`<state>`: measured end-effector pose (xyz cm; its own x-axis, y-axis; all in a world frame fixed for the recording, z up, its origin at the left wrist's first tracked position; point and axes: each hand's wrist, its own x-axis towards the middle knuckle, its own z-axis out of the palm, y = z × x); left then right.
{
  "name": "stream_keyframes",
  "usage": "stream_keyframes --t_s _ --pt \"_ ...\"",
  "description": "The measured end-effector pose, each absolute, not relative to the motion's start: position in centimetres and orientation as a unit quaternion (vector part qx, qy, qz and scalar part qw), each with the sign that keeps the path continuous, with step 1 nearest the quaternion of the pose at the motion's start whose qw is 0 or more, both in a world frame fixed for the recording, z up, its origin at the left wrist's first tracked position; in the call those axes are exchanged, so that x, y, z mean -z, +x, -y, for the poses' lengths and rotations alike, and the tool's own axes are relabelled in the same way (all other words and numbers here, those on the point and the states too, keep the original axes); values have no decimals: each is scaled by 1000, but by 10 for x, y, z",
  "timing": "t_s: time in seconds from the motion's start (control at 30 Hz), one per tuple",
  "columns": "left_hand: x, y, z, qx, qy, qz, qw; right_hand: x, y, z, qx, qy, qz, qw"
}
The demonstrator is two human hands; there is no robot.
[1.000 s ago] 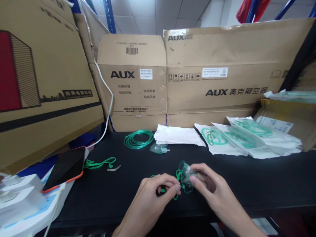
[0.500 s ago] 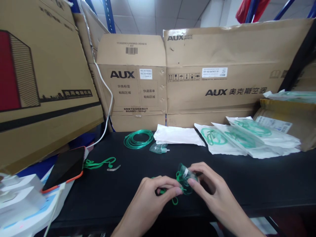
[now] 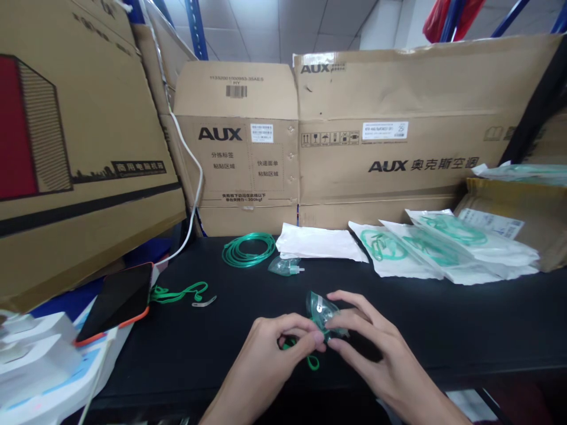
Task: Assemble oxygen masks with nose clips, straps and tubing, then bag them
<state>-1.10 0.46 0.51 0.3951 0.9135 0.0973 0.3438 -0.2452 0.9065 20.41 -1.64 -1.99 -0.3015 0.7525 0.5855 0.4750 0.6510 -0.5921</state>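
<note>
A clear green oxygen mask (image 3: 322,308) with a small metal nose clip is between my hands, just above the black table. My left hand (image 3: 283,345) is closed, thumb and forefinger pinching the mask's green elastic strap (image 3: 313,361) close to the mask's edge. A loop of the strap hangs below those fingers. From the right, my right hand (image 3: 376,339) grips the mask, its fingers on the shell and its thumb near the lower rim. The exact spot where strap and mask meet is hidden by my fingertips.
Behind lie coiled green tubing (image 3: 248,249), another small mask (image 3: 284,267) and a white packet (image 3: 321,242). Several bagged mask sets (image 3: 436,251) are at the right. Leftward are a green strap (image 3: 179,293), a metal strip (image 3: 204,301), a phone (image 3: 116,302) and cardboard boxes (image 3: 88,118).
The mask has tilted and shifted left toward my left fingers. My right hand has changed its hold, with its fingers spread further over the shell. My left hand stays nearly in place.
</note>
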Motion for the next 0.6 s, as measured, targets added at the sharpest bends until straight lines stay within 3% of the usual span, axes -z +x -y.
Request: stream_keyframes --t_s 0.27,0.6 --pt "-5 -12 -3 -330 745 -427 392 24 203 13 -185 -388 778 458" --pt "8 4 10 -381 790 -441 193 35 204 3 -175 -407 748 495"
